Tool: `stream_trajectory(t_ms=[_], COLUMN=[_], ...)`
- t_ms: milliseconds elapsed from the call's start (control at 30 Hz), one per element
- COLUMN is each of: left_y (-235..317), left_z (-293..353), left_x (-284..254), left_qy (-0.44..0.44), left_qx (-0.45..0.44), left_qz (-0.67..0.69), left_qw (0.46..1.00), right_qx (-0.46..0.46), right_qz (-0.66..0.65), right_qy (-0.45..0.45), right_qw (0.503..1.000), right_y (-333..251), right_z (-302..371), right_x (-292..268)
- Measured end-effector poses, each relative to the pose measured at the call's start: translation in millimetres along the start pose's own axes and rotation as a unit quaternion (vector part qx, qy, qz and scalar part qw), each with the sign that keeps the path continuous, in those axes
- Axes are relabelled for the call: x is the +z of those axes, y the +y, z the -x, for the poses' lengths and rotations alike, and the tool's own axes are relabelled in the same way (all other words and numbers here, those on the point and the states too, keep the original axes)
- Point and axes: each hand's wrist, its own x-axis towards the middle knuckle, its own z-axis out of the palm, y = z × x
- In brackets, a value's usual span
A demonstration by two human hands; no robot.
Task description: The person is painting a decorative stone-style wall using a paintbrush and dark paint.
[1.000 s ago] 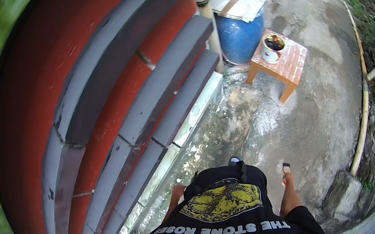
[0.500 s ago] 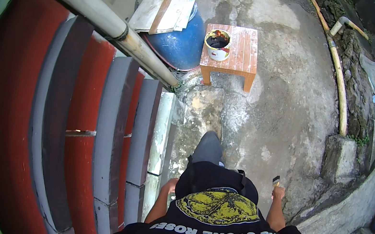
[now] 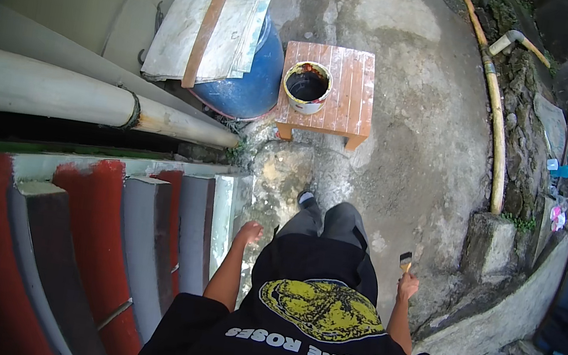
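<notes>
My right hand (image 3: 408,286) grips a paintbrush (image 3: 406,260) by its light wooden handle, the dark bristles pointing forward. My left hand (image 3: 250,232) hangs by my left thigh, empty, its fingers loosely curved and not touching anything. Ahead of me a white paint bucket (image 3: 307,106), with dark paint inside and red and yellow smears round its rim, stands at the left side of a small brown table (image 3: 347,99). Neither hand reaches the bucket or the table.
A blue drum (image 3: 245,91) topped with pale boards (image 3: 173,36) stands left of the table. Red and grey steps of wall (image 3: 97,201) run along my left, below a thick pipe (image 3: 40,88). A bamboo pole (image 3: 495,114) and a low concrete wall (image 3: 505,317) border the right.
I have stepped forward, so the table and bucket appear nearer and lower. My left hand has swung forward; the right still holds the paintbrush. My view has turned somewhat.
</notes>
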Motion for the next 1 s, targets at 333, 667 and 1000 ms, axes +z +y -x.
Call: stream_trajectory(t_ms=[333, 667, 1000], left_y=[161.9, 333.6, 413.0], left_z=[-63.8, -136.3, -199.0], left_x=[-18.4, -51.2, -63.3], left_qy=[0.083, 0.164, 0.133], left_qx=[0.111, 0.197, 0.181], left_qz=[-0.096, 0.013, 0.346], left_qw=[0.986, 0.967, 0.911], right_qx=[-0.154, -0.228, -0.413], right_qz=[-0.219, -0.374, -0.184], right_qy=[0.002, -0.174, -0.313], right_qw=[0.963, 0.882, 0.835], right_y=[-375.4, -631.9, -701.9], right_z=[-48.2, -107.9, -91.1], right_x=[-1.2, 118.8, 300.2])
